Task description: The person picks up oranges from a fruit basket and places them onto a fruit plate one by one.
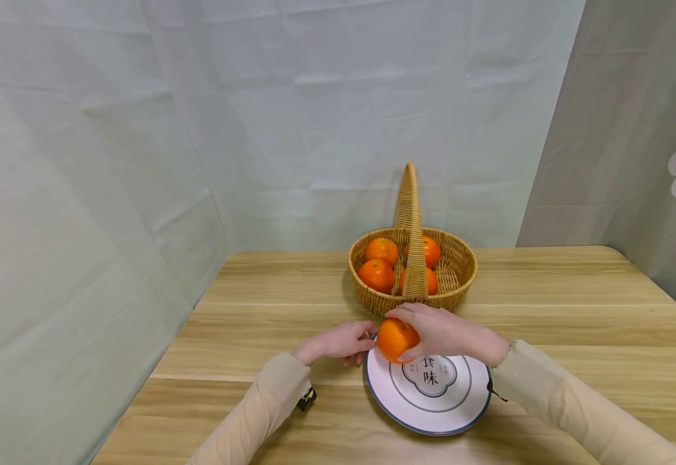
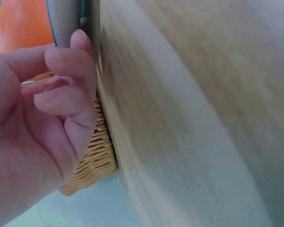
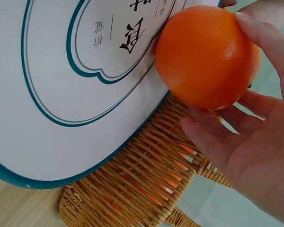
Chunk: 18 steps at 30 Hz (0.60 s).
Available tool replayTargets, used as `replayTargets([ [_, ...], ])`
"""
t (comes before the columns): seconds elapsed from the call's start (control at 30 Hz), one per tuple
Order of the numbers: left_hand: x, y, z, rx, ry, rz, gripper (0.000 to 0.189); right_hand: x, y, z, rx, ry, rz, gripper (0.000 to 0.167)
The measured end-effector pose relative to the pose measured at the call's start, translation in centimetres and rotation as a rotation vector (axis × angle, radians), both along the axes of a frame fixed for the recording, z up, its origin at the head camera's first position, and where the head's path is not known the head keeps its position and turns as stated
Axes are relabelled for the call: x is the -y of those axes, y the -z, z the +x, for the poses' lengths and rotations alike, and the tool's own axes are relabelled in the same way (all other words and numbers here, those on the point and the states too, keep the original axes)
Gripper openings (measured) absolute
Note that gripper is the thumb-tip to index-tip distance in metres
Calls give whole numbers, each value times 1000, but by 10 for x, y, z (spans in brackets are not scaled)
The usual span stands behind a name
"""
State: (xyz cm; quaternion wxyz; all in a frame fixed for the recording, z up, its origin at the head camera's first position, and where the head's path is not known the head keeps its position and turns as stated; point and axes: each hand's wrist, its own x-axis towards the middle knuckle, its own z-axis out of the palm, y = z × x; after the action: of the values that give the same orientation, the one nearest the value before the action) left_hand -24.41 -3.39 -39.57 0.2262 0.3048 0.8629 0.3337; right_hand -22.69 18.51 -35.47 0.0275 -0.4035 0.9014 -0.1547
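Note:
My right hand holds an orange over the left far part of a white plate with a blue rim and dark printed characters. In the right wrist view, the thumb and fingers are around the orange, which sits against or just above the plate; contact is hard to tell. At the plate's left edge, my left hand has its thumb and curled fingers at the rim. The left wrist view shows the plate's edge between thumb and index finger, which seem to pinch it.
Behind the plate stands a wicker basket with a tall handle and several oranges inside. A small dark object is by the left sleeve. The wooden table meets pale cloth at the back and left.

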Motion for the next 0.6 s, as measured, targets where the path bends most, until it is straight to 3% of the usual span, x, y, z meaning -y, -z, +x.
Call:
replayTargets([
  [0.6,0,0,0,-5,1,-8,5,1,0,1,-29,-22,21,65],
])
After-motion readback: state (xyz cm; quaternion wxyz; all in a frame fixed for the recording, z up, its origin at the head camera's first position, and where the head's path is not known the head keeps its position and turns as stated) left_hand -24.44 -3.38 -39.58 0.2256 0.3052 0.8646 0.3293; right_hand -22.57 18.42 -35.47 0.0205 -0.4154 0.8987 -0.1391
